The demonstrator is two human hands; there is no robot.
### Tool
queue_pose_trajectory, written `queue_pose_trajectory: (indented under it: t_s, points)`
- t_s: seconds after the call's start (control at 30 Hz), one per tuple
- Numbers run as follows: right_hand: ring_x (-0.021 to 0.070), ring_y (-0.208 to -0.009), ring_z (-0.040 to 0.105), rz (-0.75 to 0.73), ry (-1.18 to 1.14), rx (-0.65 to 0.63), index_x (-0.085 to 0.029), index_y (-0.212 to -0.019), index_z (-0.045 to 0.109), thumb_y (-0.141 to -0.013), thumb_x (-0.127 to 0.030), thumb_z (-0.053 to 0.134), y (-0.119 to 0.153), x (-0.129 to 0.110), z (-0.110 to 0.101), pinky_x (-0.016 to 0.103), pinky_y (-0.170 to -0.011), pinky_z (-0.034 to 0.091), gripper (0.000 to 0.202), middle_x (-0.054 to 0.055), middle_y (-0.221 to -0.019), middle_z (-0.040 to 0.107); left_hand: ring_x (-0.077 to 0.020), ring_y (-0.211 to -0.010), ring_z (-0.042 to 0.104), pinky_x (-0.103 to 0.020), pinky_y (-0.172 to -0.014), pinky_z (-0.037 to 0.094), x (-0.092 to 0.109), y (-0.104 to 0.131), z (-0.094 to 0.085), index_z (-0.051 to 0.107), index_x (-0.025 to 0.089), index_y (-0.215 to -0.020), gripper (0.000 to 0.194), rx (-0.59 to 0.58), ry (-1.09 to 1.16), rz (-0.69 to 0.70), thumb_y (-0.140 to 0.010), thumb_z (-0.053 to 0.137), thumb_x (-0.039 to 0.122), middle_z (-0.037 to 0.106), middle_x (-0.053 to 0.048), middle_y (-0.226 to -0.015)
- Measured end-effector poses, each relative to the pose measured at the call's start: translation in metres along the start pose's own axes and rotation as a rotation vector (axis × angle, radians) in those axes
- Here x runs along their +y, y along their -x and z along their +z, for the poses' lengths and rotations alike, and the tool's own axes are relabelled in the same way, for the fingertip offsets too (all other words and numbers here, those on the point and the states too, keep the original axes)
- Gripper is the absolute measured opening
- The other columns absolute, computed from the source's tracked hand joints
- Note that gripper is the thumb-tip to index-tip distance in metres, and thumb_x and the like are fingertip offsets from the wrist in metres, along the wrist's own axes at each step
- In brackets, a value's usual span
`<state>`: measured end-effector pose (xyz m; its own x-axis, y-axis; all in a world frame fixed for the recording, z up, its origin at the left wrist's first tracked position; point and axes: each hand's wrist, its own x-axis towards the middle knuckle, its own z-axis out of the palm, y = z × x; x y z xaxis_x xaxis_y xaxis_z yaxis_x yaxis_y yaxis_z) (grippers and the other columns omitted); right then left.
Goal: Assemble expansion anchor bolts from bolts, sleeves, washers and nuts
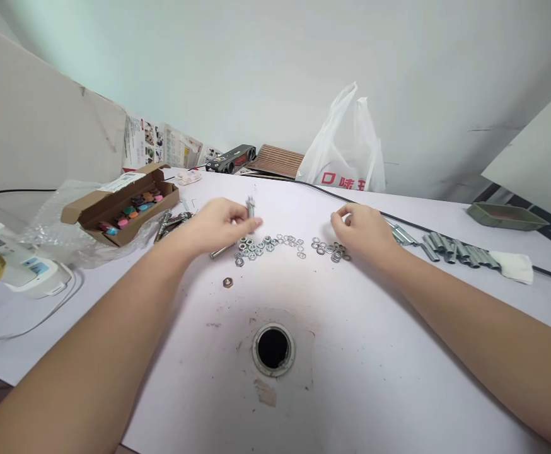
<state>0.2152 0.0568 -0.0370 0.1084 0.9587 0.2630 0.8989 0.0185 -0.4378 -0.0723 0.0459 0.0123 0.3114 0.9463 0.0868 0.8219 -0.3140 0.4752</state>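
My left hand (221,224) is closed around a silvery metal bolt (251,207), held upright between thumb and fingers. Below it lie a heap of hex nuts (256,247) and another bolt (219,251), flat on the table. A copper-coloured nut (228,282) sits alone, closer to me. My right hand (363,228) has its fingers pinched together just above a small pile of flat washers (320,246); whatever is between the fingertips is hidden. Thin ring washers (289,240) are spread between the two hands.
Metal sleeves (459,250) lie at the right by a white cloth (516,267) and a green tray (507,216). More bolts (174,222) and an open cardboard box (128,211) of colourful bottles are at left. A round hole (273,349) pierces the white table (360,378).
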Motion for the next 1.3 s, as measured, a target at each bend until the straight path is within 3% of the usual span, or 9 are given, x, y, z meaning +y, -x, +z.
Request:
queue_pose_trajectory:
  t_s: [0.07, 0.17, 0.33, 0.57, 0.7, 0.83, 1.0, 1.13, 1.3]
  points:
    - [0.0272, -0.079, 0.059, 0.083, 0.288, 0.043, -0.016, -0.111, 0.055, -0.086, -0.042, 0.045, -0.01, 0.011, 0.002, 0.035, -0.065, 0.038, 0.037, 0.01, -0.082, 0.063, -0.0084, -0.046, 0.032, -0.025, -0.046, 0.025, -0.013, -0.002, -0.014, 0.047, 0.015, -0.06, 0.048, 0.097, -0.11, -0.102, -0.081, 0.048, 0.059, 0.037, 0.001, -0.05]
    - [0.0317, -0.083, 0.06, 0.168, 0.457, -0.038, -0.014, -0.097, 0.057, -0.087, -0.044, 0.042, -0.019, 0.022, 0.003, 0.038, -0.063, 0.04, 0.035, 0.014, -0.087, 0.062, -0.0129, -0.05, 0.042, -0.027, -0.048, 0.028, -0.039, -0.007, -0.028, 0.051, 0.016, -0.057, 0.046, 0.051, -0.339, -0.282, -0.071, 0.057, 0.059, 0.045, -0.002, -0.05]
    - [0.0303, -0.079, 0.06, 0.175, 0.477, -0.088, -0.015, -0.077, 0.055, -0.083, -0.043, 0.043, -0.021, 0.026, -0.001, 0.037, -0.058, 0.039, 0.031, 0.014, -0.08, 0.06, -0.0218, -0.06, 0.057, -0.031, -0.052, 0.032, -0.068, -0.011, -0.033, 0.065, 0.017, -0.065, 0.048, -0.096, -0.424, -0.474, -0.061, 0.062, 0.065, 0.063, -0.008, -0.066]
    - [0.0236, -0.063, 0.058, 0.321, 0.35, -0.154, -0.017, -0.068, 0.053, -0.071, -0.045, 0.055, -0.029, 0.032, -0.006, 0.036, -0.056, 0.041, 0.028, 0.008, -0.068, 0.06, -0.0239, -0.066, 0.059, -0.032, -0.055, 0.036, -0.069, -0.005, -0.039, 0.071, 0.018, -0.08, 0.049, -0.066, -0.388, -0.537, -0.06, 0.064, 0.063, 0.066, -0.01, -0.078]
    - [0.0191, -0.053, 0.053, 0.399, 0.275, -0.21, -0.016, -0.066, 0.052, -0.068, -0.055, 0.061, -0.035, 0.035, -0.012, 0.034, -0.054, 0.039, 0.04, 0.006, -0.061, 0.057, -0.0233, -0.072, 0.059, -0.03, -0.056, 0.037, -0.063, -0.007, -0.04, 0.071, 0.02, -0.08, 0.036, 0.043, -0.414, -0.486, -0.065, 0.062, 0.051, 0.067, -0.007, -0.082]
    - [0.0138, -0.044, 0.043, 0.338, 0.167, -0.156, -0.016, -0.061, 0.049, -0.075, -0.054, 0.056, -0.028, 0.021, -0.022, 0.032, -0.049, 0.034, 0.041, 0.004, -0.055, 0.048, -0.0202, -0.069, 0.056, -0.029, -0.059, 0.037, -0.034, -0.006, -0.029, 0.07, 0.019, -0.08, 0.033, 0.214, -0.291, -0.333, -0.072, 0.058, 0.048, 0.064, -0.005, -0.073]
    - [0.0084, -0.043, 0.031, 0.022, -0.25, -0.111, -0.014, -0.068, 0.056, -0.083, -0.061, 0.047, 0.01, -0.03, -0.018, 0.025, -0.043, 0.026, 0.05, 0.001, -0.052, 0.038, -0.0103, -0.054, 0.041, -0.025, -0.052, 0.03, 0.005, -0.003, 0.011, 0.069, 0.016, -0.089, 0.051, 0.036, 0.253, -0.063, -0.081, 0.05, 0.062, 0.06, -0.003, -0.07]
    - [0.0062, -0.047, 0.026, -0.249, -0.486, -0.345, -0.012, -0.068, 0.055, -0.086, -0.061, 0.046, 0.042, -0.064, -0.001, 0.022, -0.044, 0.02, 0.053, -0.001, -0.052, 0.033, -0.0075, -0.048, 0.027, -0.025, -0.048, 0.021, 0.018, -0.004, 0.034, 0.066, 0.014, -0.079, 0.055, -0.021, 0.489, 0.038, -0.082, 0.048, 0.065, 0.047, -0.001, -0.056]
    - [0.0064, -0.046, 0.031, -0.297, -0.426, -0.458, -0.012, -0.065, 0.051, -0.089, -0.059, 0.042, 0.031, -0.053, 0.001, 0.023, -0.046, 0.023, 0.053, 0.0, -0.051, 0.041, -0.0065, -0.049, 0.024, -0.025, -0.048, 0.019, 0.018, -0.004, 0.035, 0.062, 0.013, -0.073, 0.047, 0.013, 0.564, 0.062, -0.079, 0.058, 0.059, 0.039, 0.002, -0.054]
